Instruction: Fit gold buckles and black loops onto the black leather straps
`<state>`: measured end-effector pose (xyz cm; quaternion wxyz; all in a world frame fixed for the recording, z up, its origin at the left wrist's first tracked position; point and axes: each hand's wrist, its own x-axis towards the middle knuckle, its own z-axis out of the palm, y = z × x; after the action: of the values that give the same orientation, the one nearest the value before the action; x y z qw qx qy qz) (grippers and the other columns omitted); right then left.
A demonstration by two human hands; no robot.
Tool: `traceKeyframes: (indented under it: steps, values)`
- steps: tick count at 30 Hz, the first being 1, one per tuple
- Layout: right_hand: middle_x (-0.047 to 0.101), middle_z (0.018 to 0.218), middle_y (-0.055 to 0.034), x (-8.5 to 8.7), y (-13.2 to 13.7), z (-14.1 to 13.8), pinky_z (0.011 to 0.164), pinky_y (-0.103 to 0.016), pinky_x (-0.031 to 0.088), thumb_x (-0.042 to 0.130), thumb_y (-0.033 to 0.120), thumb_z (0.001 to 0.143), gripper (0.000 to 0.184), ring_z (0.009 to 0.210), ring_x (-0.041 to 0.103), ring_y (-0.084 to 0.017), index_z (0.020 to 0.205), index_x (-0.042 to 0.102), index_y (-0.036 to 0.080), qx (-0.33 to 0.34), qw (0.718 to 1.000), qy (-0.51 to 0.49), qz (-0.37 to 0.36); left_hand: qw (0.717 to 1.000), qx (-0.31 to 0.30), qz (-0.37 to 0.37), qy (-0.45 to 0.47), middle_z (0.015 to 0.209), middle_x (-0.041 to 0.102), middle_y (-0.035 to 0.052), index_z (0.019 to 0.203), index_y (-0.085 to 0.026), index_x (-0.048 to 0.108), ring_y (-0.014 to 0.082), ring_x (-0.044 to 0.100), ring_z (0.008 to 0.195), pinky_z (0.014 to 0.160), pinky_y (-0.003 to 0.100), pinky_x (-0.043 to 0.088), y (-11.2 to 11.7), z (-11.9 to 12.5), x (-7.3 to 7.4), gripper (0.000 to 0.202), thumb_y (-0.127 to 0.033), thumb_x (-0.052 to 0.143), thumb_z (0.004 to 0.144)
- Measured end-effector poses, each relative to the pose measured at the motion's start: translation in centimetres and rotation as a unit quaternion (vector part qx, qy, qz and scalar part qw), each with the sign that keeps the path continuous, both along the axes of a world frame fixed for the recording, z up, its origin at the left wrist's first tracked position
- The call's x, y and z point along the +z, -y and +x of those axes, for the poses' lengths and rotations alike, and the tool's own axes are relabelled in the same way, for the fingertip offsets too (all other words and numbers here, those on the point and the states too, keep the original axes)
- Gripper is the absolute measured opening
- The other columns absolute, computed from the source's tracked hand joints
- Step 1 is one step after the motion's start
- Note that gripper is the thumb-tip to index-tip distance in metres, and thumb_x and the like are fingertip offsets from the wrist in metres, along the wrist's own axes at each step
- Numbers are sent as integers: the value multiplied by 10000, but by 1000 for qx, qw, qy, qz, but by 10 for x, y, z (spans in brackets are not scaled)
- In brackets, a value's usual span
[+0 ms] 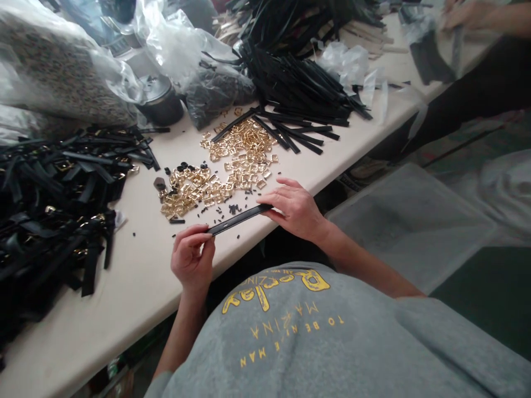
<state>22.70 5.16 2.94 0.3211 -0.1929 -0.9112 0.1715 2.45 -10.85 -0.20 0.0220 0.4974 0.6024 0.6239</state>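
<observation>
A black strap [243, 218] stretched between the two hands, above the near edge of the table [136, 282]. The left hand [193, 257] pinched one end between thumb and fingers; the right hand [293, 207] held the other, its fingers closed around that end. The strap's long axis slanted from the left fingers up toward the right. Gold buckles [244, 146] lay just beyond it, nearest the right fingers.

Soft, grayish light falls on the table [145, 276]. The bag [166, 41] shines white in spots, and gold buckles [252, 141] glint. Edges look stretched and smeary — another person's hand [470, 16] is very blurry — but the strap [241, 219] in the middle is clearer.
</observation>
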Motion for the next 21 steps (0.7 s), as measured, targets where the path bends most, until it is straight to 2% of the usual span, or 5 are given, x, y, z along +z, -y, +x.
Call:
traceKeyframes:
  steps: [4,8,14,21]
  values:
    - [731,939,-39,4,19,6,870,-329,502,625,245,911,120,874,670,-176,1012,656,189,39,998,16,-47,998,10,-7,67,1020,647,35,830,-172,635,140,687,896,816,311,586,0,-9,0,121,-92,713,784]
    - [705,885,-44,8,37,7,737,-278,507,626,238,908,108,809,657,-162,987,640,165,88,992,24,-84,992,16,-6,126,1042,641,40,845,-163,625,158,707,914,840,323,581,0,-19,-2,114,-100,704,793]
    - [699,883,-42,10,44,2,723,-270,506,610,248,919,98,803,658,-155,989,614,180,106,989,7,-102,989,45,-18,137,1045,642,48,840,-162,610,165,706,915,822,325,588,1,-25,-4,93,-155,696,804]
    - [706,917,-44,5,43,2,747,-284,526,624,232,901,116,832,672,-164,1008,608,190,101,987,-6,-126,985,47,-19,162,1046,644,50,836,-161,613,161,705,907,812,312,589,4,-27,-7,103,-153,707,794]
